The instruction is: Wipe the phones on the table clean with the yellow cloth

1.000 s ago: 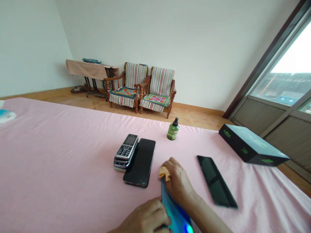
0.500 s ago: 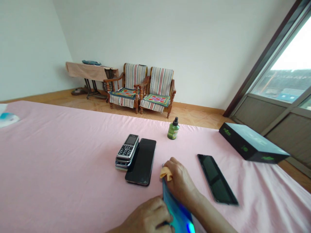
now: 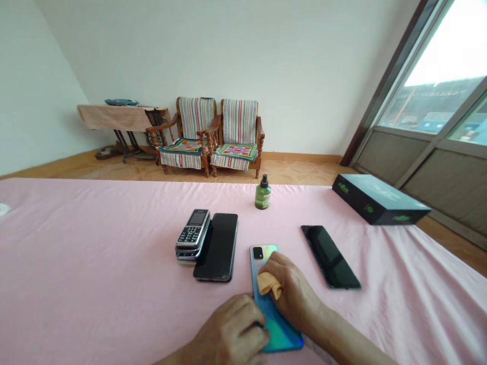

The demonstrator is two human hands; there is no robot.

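A shiny blue-green smartphone [image 3: 279,324] lies on the pink sheet with its back and camera block facing up. My left hand [image 3: 236,327] is closed with curled fingers on the phone's lower left edge. Bunched in my right hand [image 3: 291,284] is a small yellow cloth [image 3: 269,285], pressed on the phone's back below the camera. That hand covers part of the phone's right side. To the left, a black smartphone [image 3: 218,248] rests beside a stack of keypad phones [image 3: 193,235]. Another dark smartphone [image 3: 330,257] lies to the right, screen up.
A green spray bottle [image 3: 263,193] stands beyond the phones. At the right of the pink sheet [image 3: 95,284] sits a black box [image 3: 380,198]. Across the floor are two wooden chairs [image 3: 238,132] and a cloth-covered table [image 3: 117,117]; a window [image 3: 429,101] is at the right.
The blue-green phone, seen tilted before, now lies flatter with its camera block showing. My right hand and the cloth have moved down along its back. The view has shifted slightly.
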